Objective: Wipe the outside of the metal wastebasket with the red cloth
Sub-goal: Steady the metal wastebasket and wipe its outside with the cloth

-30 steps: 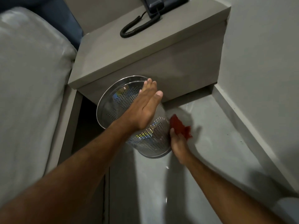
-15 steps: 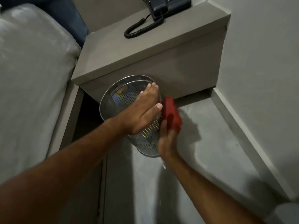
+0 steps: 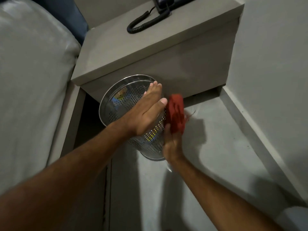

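Note:
The perforated metal wastebasket (image 3: 120,104) is tilted on the grey floor, its open rim turned up and toward the nightstand. My left hand (image 3: 146,112) lies flat across its upper side with the fingers straight and together, steadying it. My right hand (image 3: 171,144) presses the red cloth (image 3: 176,112) against the basket's right outer wall, near the rim. Loose red threads trail off the cloth to the right. The basket's far side is hidden.
A grey nightstand (image 3: 150,47) overhangs the basket and carries a dark phone with a coiled cord (image 3: 145,22). A bed with a pale cover (image 3: 30,80) fills the left. A grey wall and skirting (image 3: 260,130) run along the right.
My right hand has slid the red cloth up the basket's right wall, from near the base toward the rim. My left hand stays flat on the basket.

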A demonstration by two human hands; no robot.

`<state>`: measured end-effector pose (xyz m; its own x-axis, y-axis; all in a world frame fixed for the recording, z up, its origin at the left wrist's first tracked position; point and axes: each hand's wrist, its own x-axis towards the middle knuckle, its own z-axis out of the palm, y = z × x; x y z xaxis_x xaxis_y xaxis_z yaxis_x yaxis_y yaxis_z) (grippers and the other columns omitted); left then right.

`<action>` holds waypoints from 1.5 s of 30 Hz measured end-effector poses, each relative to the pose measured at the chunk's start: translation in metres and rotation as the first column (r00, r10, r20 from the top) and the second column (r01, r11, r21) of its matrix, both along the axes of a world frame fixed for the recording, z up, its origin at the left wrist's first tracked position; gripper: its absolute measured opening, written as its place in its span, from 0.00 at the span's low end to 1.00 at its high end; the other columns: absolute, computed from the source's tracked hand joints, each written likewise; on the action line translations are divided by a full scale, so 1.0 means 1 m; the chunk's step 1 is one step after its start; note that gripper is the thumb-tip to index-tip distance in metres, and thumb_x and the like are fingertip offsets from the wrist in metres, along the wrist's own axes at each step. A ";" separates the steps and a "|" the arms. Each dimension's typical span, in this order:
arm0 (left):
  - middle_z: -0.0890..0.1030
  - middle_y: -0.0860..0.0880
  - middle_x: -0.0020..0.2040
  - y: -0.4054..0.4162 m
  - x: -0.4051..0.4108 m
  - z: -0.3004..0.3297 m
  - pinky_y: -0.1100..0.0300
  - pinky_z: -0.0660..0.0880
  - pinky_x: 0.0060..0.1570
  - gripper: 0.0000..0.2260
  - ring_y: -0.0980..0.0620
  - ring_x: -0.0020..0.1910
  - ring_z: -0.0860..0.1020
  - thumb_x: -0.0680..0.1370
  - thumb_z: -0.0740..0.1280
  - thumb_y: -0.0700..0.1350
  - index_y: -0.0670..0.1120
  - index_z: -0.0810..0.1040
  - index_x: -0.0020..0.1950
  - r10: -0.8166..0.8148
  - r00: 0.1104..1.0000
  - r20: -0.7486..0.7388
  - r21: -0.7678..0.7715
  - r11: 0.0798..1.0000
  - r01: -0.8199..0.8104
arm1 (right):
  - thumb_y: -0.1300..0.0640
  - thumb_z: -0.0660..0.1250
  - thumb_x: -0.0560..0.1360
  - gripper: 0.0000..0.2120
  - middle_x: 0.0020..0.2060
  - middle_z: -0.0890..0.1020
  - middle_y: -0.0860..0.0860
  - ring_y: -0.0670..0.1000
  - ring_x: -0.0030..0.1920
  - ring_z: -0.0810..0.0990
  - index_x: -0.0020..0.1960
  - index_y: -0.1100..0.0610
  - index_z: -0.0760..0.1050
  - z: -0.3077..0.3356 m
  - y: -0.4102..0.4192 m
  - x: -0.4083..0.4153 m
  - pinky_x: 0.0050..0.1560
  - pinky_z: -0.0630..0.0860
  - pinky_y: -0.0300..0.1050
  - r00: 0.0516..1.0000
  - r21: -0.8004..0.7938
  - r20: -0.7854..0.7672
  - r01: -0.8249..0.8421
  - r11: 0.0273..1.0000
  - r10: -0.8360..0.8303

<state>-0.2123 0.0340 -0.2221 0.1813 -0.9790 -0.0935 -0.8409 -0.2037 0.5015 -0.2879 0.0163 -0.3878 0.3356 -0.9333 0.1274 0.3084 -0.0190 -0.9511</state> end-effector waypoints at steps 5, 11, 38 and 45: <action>0.47 0.46 0.80 -0.006 -0.007 -0.001 0.54 0.41 0.77 0.30 0.54 0.78 0.43 0.80 0.46 0.56 0.42 0.50 0.78 0.101 0.995 0.007 -0.038 0.994 -0.100 | 0.25 0.58 0.71 0.45 0.56 0.84 0.64 0.58 0.56 0.81 0.61 0.66 0.79 -0.063 -0.005 -0.018 0.60 0.75 0.49 0.944 0.277 -0.324 0.036 0.960 0.059; 0.48 0.41 0.80 -0.046 -0.033 0.020 0.49 0.40 0.76 0.25 0.47 0.79 0.42 0.83 0.40 0.51 0.42 0.50 0.78 0.361 0.931 -0.052 -0.133 0.922 -0.365 | 0.46 0.60 0.81 0.20 0.57 0.84 0.61 0.58 0.59 0.82 0.61 0.60 0.79 0.062 -0.054 -0.008 0.65 0.75 0.56 0.994 0.305 0.021 -0.112 0.946 0.110; 0.43 0.41 0.80 -0.027 -0.021 0.003 0.49 0.38 0.76 0.27 0.47 0.78 0.39 0.82 0.39 0.55 0.41 0.46 0.78 0.387 0.920 -0.056 -0.032 0.921 -0.389 | 0.41 0.56 0.82 0.29 0.55 0.85 0.63 0.61 0.58 0.83 0.59 0.66 0.80 -0.027 -0.040 -0.011 0.64 0.76 0.56 0.871 0.432 -0.421 -0.052 0.901 0.252; 0.50 0.37 0.79 -0.017 -0.015 0.014 0.47 0.44 0.76 0.28 0.42 0.78 0.46 0.81 0.44 0.51 0.36 0.51 0.76 0.243 0.953 -0.179 -0.067 0.964 -0.259 | 0.44 0.61 0.81 0.14 0.50 0.85 0.47 0.44 0.54 0.84 0.51 0.52 0.80 0.086 -0.058 -0.018 0.62 0.78 0.41 0.984 0.301 0.078 -0.176 0.937 0.159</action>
<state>-0.2277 0.0166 -0.2081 0.4114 -0.9095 -0.0589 -0.6705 -0.3458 0.6564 -0.3062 -0.0421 -0.3016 0.4911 -0.8608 -0.1336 0.3309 0.3262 -0.8855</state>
